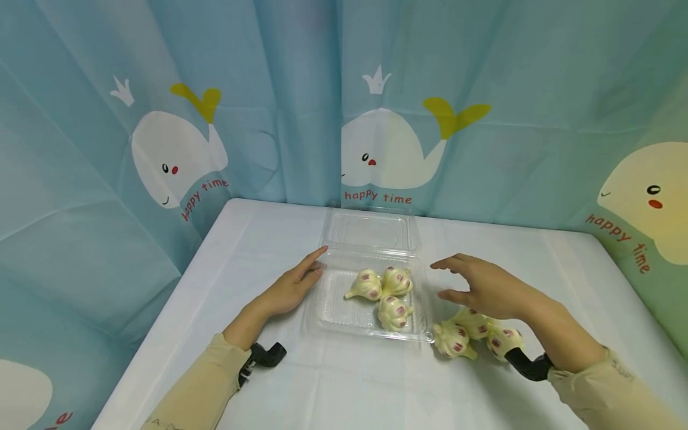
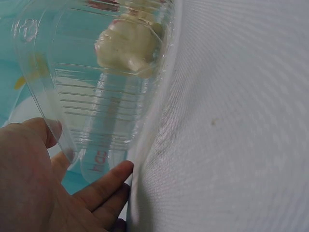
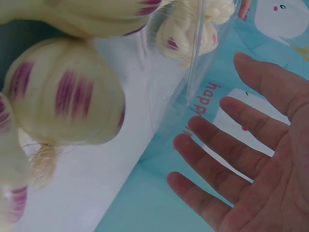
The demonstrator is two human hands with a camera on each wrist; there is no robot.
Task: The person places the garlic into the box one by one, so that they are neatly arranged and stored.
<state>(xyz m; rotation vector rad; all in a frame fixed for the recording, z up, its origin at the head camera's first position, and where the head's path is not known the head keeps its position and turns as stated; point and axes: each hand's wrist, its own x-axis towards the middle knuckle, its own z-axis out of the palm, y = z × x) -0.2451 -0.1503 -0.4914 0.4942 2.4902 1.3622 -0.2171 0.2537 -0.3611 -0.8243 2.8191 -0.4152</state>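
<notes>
A clear plastic clamshell box point(image 1: 344, 325) lies on the table with its lid point(image 1: 369, 232) folded back away from me. Inside its right half sit three garlic bulbs point(image 1: 394, 313), pale with purple patches. My left hand point(image 1: 290, 289) rests at the box's left side; in the left wrist view the thumb touches the rim and the other fingers lie near the wall. My right hand point(image 1: 491, 286) hovers right of the box, fingers spread and holding nothing. Below it, by the box's right corner, is a cluster of loose garlic bulbs point(image 1: 451, 339), partly hidden by the hand and wrist strap.
The white table point(image 1: 349, 388) carries the box and the loose bulbs. Blue curtains point(image 1: 301, 119) printed with whales stand close behind the table and along both sides. A black wrist mount point(image 1: 529, 364) sits on the right wrist, another point(image 1: 263, 358) on the left.
</notes>
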